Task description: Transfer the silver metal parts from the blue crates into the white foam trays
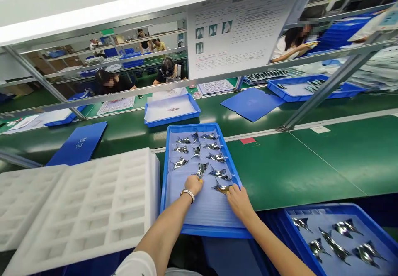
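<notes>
Near the middle of the frame the left hand (193, 183) is curled nearly closed, its fingertips pinched on a shiny metal piece (201, 169) in the blue tray (214, 231). Just right of it, the right hand (238, 199) lies flatter with its fingers loosely bent, the tips touching a second metal piece (221, 188); I cannot tell whether it grips it. Both pieces lie just above the hands, at the near end of the rows of similar pieces (199, 147). The tray rests on the green counter (295, 164), with a white foam tray (93, 201) at its left.
</notes>
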Motion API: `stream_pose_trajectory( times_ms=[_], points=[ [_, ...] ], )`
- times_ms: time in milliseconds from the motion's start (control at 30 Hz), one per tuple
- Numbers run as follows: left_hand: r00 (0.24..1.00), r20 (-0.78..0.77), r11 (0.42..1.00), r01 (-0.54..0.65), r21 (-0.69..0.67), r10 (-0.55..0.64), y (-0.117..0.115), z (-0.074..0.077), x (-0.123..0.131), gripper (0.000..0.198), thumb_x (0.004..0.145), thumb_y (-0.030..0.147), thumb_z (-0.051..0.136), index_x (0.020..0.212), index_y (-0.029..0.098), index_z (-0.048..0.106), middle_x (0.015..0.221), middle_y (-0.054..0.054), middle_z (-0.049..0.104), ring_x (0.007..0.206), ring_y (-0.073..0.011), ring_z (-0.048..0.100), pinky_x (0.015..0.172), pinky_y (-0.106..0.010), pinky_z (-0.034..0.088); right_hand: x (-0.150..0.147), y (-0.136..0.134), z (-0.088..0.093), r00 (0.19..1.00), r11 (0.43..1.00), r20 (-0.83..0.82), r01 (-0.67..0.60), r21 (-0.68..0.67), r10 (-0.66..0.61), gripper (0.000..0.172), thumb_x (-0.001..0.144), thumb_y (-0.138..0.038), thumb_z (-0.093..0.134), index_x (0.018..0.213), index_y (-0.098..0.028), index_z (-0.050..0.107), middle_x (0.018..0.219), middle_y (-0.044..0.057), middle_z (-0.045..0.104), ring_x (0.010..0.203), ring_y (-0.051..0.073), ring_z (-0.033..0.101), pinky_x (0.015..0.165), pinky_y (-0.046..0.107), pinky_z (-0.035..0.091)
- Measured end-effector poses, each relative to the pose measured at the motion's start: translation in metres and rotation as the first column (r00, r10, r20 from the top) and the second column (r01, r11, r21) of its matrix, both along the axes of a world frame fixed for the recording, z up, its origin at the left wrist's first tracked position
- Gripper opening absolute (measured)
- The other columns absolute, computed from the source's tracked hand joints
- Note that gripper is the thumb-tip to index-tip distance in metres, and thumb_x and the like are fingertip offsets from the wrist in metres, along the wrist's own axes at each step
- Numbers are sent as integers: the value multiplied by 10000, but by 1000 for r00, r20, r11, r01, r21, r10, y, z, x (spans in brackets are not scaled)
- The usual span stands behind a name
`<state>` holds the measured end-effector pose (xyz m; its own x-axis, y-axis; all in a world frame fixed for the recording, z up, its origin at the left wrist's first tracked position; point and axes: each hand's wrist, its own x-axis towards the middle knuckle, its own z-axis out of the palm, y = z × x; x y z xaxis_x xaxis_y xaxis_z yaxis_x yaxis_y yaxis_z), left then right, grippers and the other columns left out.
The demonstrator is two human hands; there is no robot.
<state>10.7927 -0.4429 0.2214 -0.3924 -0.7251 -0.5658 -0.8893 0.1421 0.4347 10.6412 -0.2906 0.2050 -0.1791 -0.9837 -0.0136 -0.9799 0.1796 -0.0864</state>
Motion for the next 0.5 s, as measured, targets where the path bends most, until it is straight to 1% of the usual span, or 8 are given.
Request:
stream_pose_trajectory(
  times_ms=[100,167,233,300,333,400,467,500],
  points=[
    [1000,-19,1000,-3,-24,3,-6,20,16,269,896,291,545,1027,170,746,1099,-201,731,1077,-325,667,877,-403,485,-5,7,3,989,993,-96,-105,61,110,262,821,-66,495,792,-193,722,874,139,683,939,290,572,764,422,440],
    [998,-51,996,22,-88,-27,-16,43,41,249,900,297,545,991,183,748,1069,-183,735,1069,-313,661,893,-403,478,-13,16,2,971,981,-139,-193,14,193,293,823,-57,474,805,-210,724,899,133,698,921,289,587,708,411,428],
    [989,-114,974,64,-217,-90,-31,71,83,272,932,326,506,948,183,737,1023,-170,732,1015,-290,662,873,-394,477,-19,22,0,954,956,-156,-274,-103,257,295,839,-90,468,802,-239,720,860,114,695,857,278,588,636,392,397],
    [973,-193,931,51,-362,-128,-45,102,141,311,957,340,462,873,175,713,954,-151,718,923,-253,655,828,-370,476,-12,17,5,943,906,-107,-332,-263,315,254,875,-181,482,814,-265,714,810,93,677,785,260,564,599,378,368],
    [964,-240,911,5,-413,-114,-50,117,176,322,961,337,451,828,173,694,912,-135,706,875,-231,644,804,-354,470,2,11,11,933,874,-55,-354,-332,356,229,892,-238,494,836,-273,714,810,85,673,775,252,553,607,376,372],
    [938,-344,878,-127,-461,-45,-54,142,248,329,957,327,442,759,172,653,831,-95,671,795,-195,610,758,-323,455,49,-8,36,877,825,90,-402,-397,471,210,921,-326,510,925,-282,715,885,77,682,822,237,552,681,370,412],
    [890,-451,855,-282,-435,64,-49,154,317,328,948,349,448,737,174,628,780,-57,638,749,-170,575,720,-297,437,118,-34,69,776,796,238,-489,-356,583,218,954,-333,499,1006,-279,704,981,72,681,904,221,551,790,360,428],
    [857,-497,847,-360,-392,135,-43,154,348,334,945,379,456,741,175,624,762,-41,626,729,-161,558,698,-285,428,156,-48,86,722,775,291,-545,-319,627,225,973,-303,477,1021,-274,695,1009,70,676,931,215,545,820,357,422]
  ],
)
